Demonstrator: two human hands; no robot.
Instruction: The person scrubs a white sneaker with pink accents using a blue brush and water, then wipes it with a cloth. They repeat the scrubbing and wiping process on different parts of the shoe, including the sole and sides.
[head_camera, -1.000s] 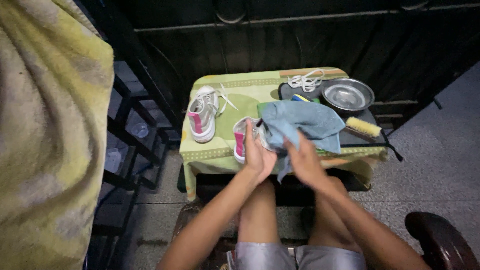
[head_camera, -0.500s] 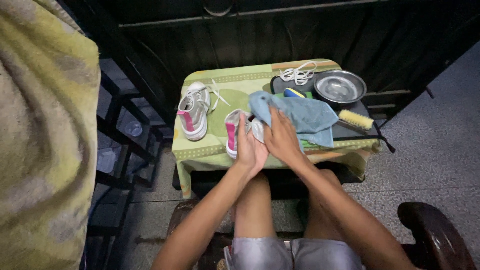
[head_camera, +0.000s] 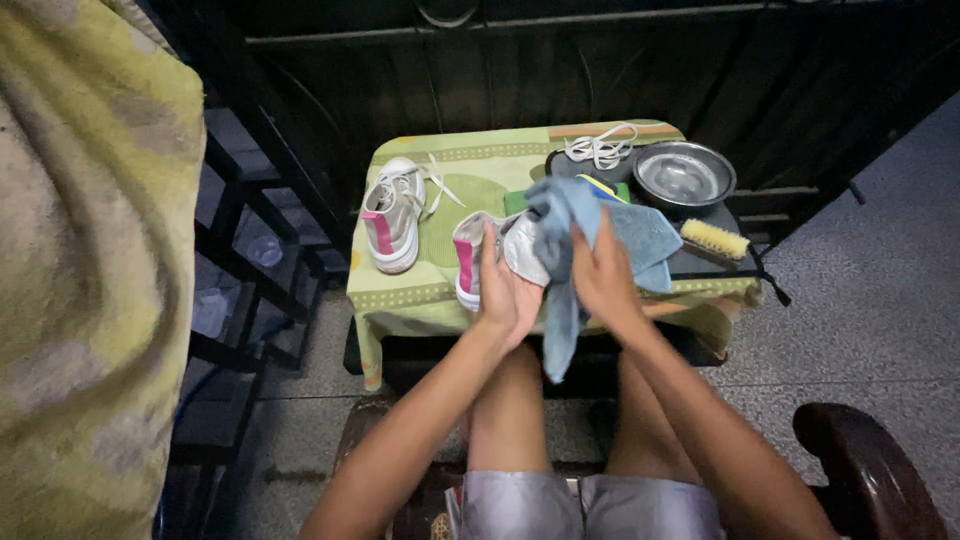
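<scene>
**Shoe held, cloth pressed on**

Left hand (head_camera: 503, 290) wrapped in a firm grip round the grey and pink shoe (head_camera: 490, 255), at the near edge of the tabletop (head_camera: 440, 300). Right hand (head_camera: 600, 275) closed on the blue cloth (head_camera: 590, 235), pressed against the shoe's side, one end hanging down past the edge. Wiping step in hand, by the look of it; next calls for turning the shoe to reach an unwiped side. Further left, second shoe (head_camera: 392, 212) standing alone. Beyond, yellow brush (head_camera: 715, 239), steel bowl (head_camera: 684, 177), loose white laces (head_camera: 600, 148).
</scene>
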